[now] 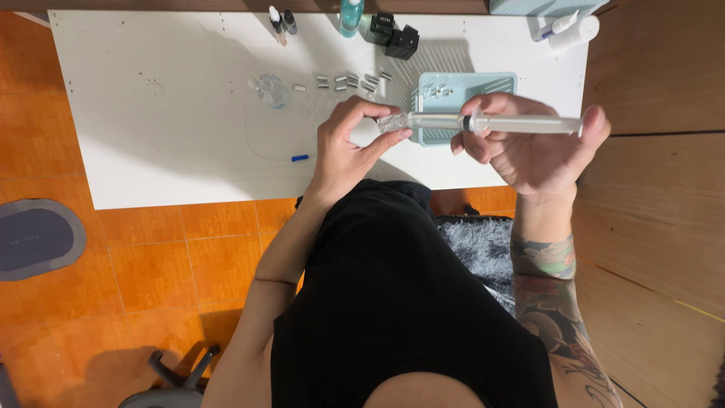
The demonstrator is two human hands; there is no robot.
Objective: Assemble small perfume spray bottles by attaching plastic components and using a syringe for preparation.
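The right hand [529, 147] held a large clear syringe [491, 122] horizontally above the near edge of the white table [151, 136], fingers wrapped around the barrel and the thumb resting on the plunger end at the far right. The left hand [349, 143] met the syringe's tip, thumb and fingertips pinched shut on a small clear vial [393, 122] pressed against the nozzle. Both hands were raised off the table surface, just in front of a pale blue perforated basket [495, 87], which held a few small vials. On the table behind the left hand lay a loose row of small silvery vials [347, 81], and to their left stood a small glass beaker [272, 91]. A small blue cap [300, 158] lay near the left wrist. At the table's far edge stood a teal bottle [350, 17], two dropper bottles [282, 23] and two black boxes [394, 34]; white tubes [568, 29] lay at the far right corner. The floor was orange tile [189, 257], with a grey mat [38, 238] at the left.
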